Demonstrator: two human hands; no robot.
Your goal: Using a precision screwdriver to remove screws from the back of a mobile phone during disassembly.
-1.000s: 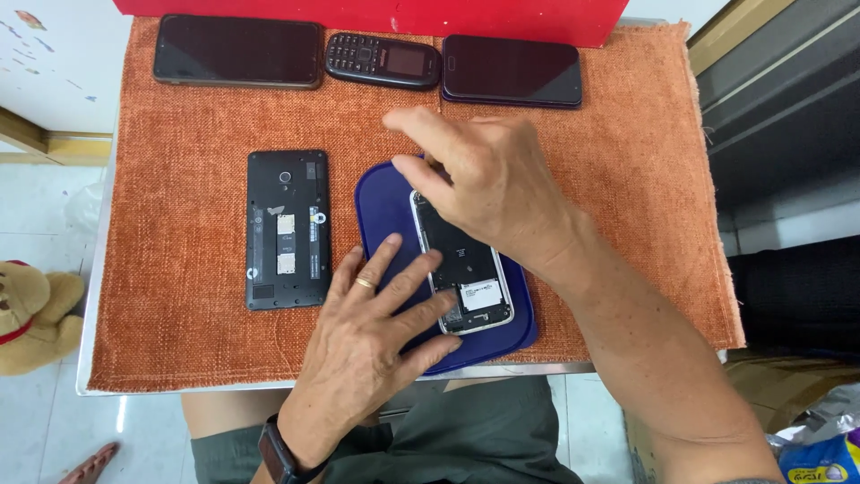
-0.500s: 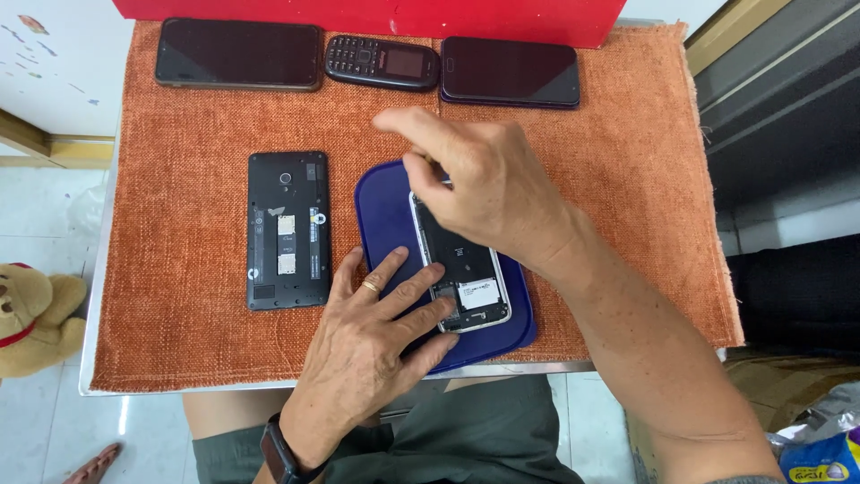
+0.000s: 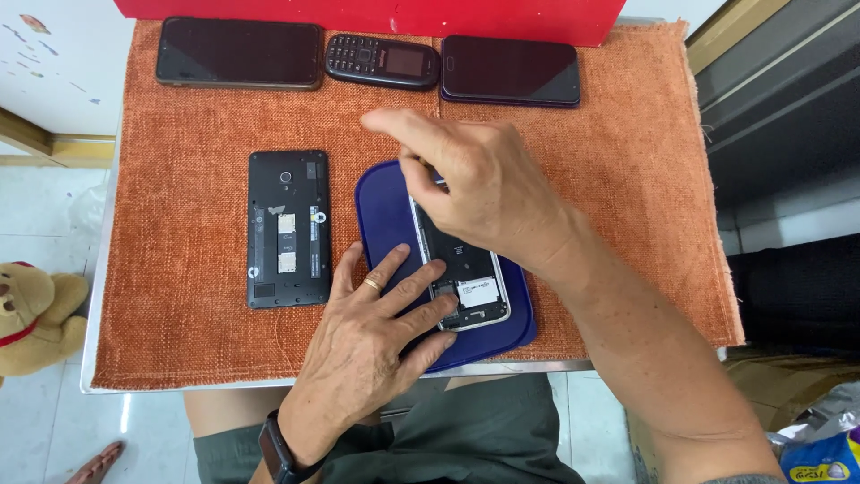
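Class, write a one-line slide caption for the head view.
Both hands, left hand and right hand, work on an opened phone lying on a blue mat.

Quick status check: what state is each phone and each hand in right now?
Opened phone: back off, insides showing, on blue mat.
Second opened phone: back off, untouched.
Keypad phone: screen dark.
Two smartphones: screens dark.
Left hand: pressing opened phone.
Right hand: fingers on its top.

Five phones are counted: two opened (image 3: 288,229) (image 3: 466,278), two dark smartphones (image 3: 238,53) (image 3: 510,70), one keypad phone (image 3: 382,61); one blue mat (image 3: 383,215).
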